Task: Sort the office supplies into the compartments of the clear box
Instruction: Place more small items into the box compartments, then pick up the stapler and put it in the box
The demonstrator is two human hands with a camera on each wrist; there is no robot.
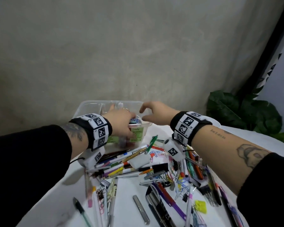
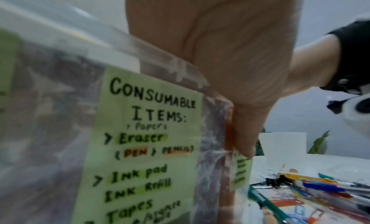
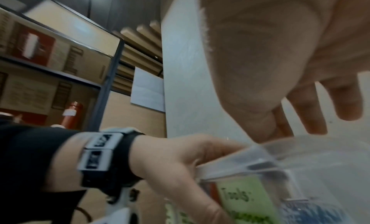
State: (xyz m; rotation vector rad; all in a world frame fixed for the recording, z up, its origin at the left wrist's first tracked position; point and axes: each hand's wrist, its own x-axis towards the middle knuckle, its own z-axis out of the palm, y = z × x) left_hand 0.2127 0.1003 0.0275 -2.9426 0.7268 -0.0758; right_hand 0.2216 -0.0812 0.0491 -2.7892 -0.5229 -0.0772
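The clear box stands at the table's far edge, with green labels on its front wall. My left hand grips that front wall: the thumb lies down the outside by the "Consumable Items" label, and the fingers reach over the rim beside the "Tools" label. My right hand hovers over the box's right side, its fingers spread and holding nothing. What lies inside the box is blurred. Pens, clips and markers lie heaped in front.
The supplies cover the white table from the box to the near edge, including a white eraser and a green pen. A grey wall rises just behind the box. A leafy plant stands at the right.
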